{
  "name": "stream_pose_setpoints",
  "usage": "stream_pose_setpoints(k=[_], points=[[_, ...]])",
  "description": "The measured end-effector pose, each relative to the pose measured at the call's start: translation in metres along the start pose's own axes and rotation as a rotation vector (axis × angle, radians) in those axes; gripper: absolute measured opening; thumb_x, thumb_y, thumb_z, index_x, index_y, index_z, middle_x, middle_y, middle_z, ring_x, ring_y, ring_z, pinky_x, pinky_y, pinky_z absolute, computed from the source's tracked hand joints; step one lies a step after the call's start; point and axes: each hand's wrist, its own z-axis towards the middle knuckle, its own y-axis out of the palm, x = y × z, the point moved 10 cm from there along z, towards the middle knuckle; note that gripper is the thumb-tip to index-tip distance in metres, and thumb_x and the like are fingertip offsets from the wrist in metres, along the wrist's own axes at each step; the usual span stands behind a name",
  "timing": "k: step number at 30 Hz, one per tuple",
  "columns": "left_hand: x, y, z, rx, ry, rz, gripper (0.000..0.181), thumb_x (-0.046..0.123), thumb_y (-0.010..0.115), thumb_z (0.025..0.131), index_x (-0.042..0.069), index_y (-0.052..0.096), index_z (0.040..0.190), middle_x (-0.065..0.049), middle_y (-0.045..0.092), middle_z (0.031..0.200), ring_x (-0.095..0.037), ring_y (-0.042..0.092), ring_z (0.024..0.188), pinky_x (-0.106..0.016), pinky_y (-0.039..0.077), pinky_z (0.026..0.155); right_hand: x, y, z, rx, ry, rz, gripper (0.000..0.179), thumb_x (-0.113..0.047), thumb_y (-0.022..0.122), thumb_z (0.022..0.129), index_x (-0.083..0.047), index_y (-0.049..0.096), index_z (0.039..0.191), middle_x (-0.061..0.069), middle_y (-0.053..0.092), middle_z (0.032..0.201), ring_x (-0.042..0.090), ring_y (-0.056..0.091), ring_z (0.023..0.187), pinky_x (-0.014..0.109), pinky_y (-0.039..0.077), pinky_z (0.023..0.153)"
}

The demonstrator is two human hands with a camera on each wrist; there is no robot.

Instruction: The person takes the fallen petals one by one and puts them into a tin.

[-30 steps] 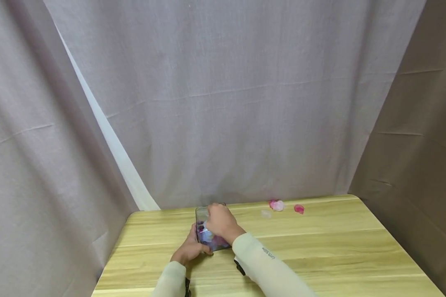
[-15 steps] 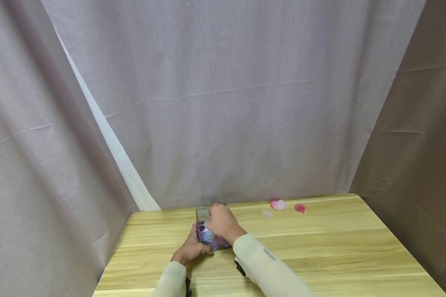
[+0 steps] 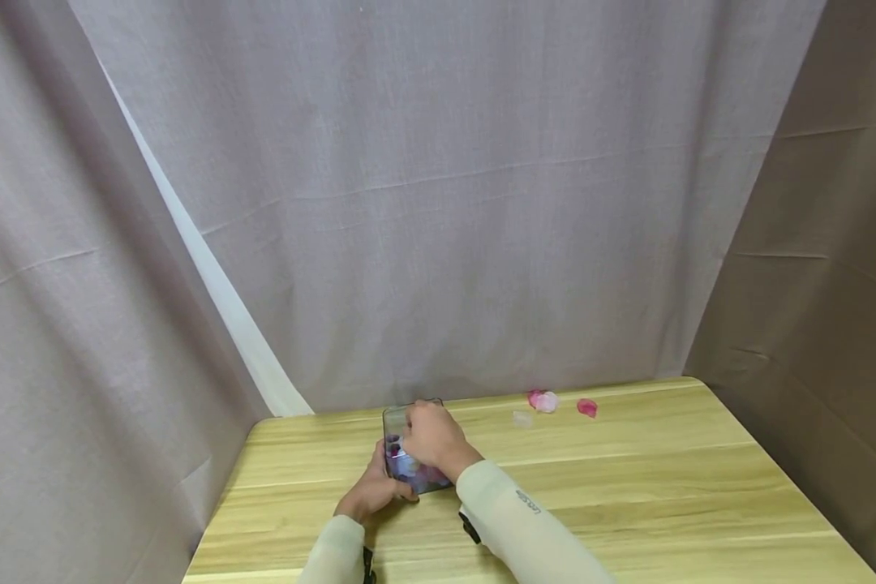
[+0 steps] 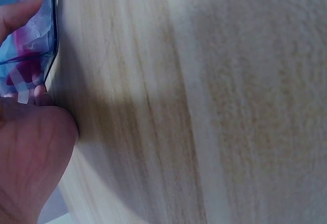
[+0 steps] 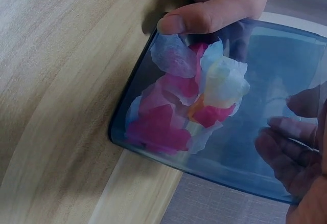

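My left hand grips the closed-bottom end of a see-through blue-grey plastic box, with the thumb over its corner. Several artificial petals, pink, white, pale blue and a bit of orange, are heaped at that end and show through the wall. My right hand is at the far end of the box. In the right wrist view its fingers show through the tinted wall, loosely bent with tips apart, and no petal is visible between them.
On the wood-grain table, a pink and pale petal pair, a whitish petal and a deep pink petal lie right of the box. A grey curtain hangs behind the table's far edge.
Both hands and the box hold nearly the same place throughout. The head view shifts only slightly, and the loose petals stay where they lie.
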Motion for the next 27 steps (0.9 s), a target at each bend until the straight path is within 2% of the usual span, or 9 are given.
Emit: stream_pose_setpoints(k=[5,12,18,21,24,27], points=[[-0.0005,0.0006,-0.0002,0.001,0.003,-0.001,0.118,-0.002,0.085,0.064,0.011,0.023,0.163,-0.019,0.053,0.149,-0.027,0.056,0.125,-0.040,0.041,0.111,0.0008,-0.0003,-0.0003,0.010,-0.003,-0.001,0.024,-0.020,0.065,0.093,-0.018,0.057,0.071,-0.001,0.060,0.085,0.014,0.050,0.074,0.030,0.046,0.065],[-0.0004,0.0009,-0.0002,-0.016,-0.003,-0.020,0.117,-0.001,0.086,0.065,0.012,0.022,0.162,-0.019,0.054,0.146,-0.026,0.059,0.120,-0.030,0.045,0.101,0.0007,-0.0004,-0.0003,-0.002,0.002,0.012,0.023,-0.022,0.064,0.095,-0.017,0.058,0.073,-0.001,0.060,0.086,0.015,0.051,0.076,0.031,0.046,0.066],[0.0005,0.0036,0.0013,-0.017,0.007,-0.040,0.117,-0.004,0.084,0.064,0.010,0.021,0.162,-0.021,0.052,0.149,-0.028,0.058,0.123,-0.032,0.044,0.104,0.0041,0.0015,-0.0001,-0.004,0.011,0.000,0.021,-0.023,0.066,0.097,-0.016,0.062,0.077,0.000,0.062,0.089,0.015,0.052,0.077,0.031,0.048,0.067],[-0.0001,0.0026,0.0012,-0.006,0.007,-0.031,0.117,-0.003,0.084,0.063,0.011,0.022,0.162,-0.020,0.051,0.150,-0.028,0.056,0.126,-0.036,0.042,0.108,0.0038,0.0013,-0.0003,0.013,0.004,0.002,0.021,-0.025,0.065,0.099,-0.016,0.065,0.080,0.000,0.063,0.090,0.015,0.054,0.078,0.032,0.050,0.069],[-0.0008,0.0010,0.0008,0.005,-0.002,-0.018,0.118,-0.001,0.084,0.063,0.013,0.023,0.163,-0.018,0.049,0.151,-0.029,0.054,0.128,-0.040,0.040,0.111,0.0029,0.0003,-0.0014,0.028,-0.007,0.013,0.021,-0.029,0.064,0.102,-0.013,0.073,0.091,0.001,0.067,0.096,0.018,0.062,0.085,0.036,0.056,0.076],[-0.0018,0.0007,0.0011,0.003,-0.005,-0.012,0.118,0.000,0.085,0.064,0.013,0.023,0.163,-0.018,0.048,0.151,-0.030,0.054,0.127,-0.042,0.041,0.110,0.0037,0.0011,-0.0021,0.033,-0.009,0.029,0.026,-0.033,0.063,0.104,-0.011,0.077,0.105,0.003,0.071,0.107,0.023,0.068,0.099,0.041,0.061,0.087]])
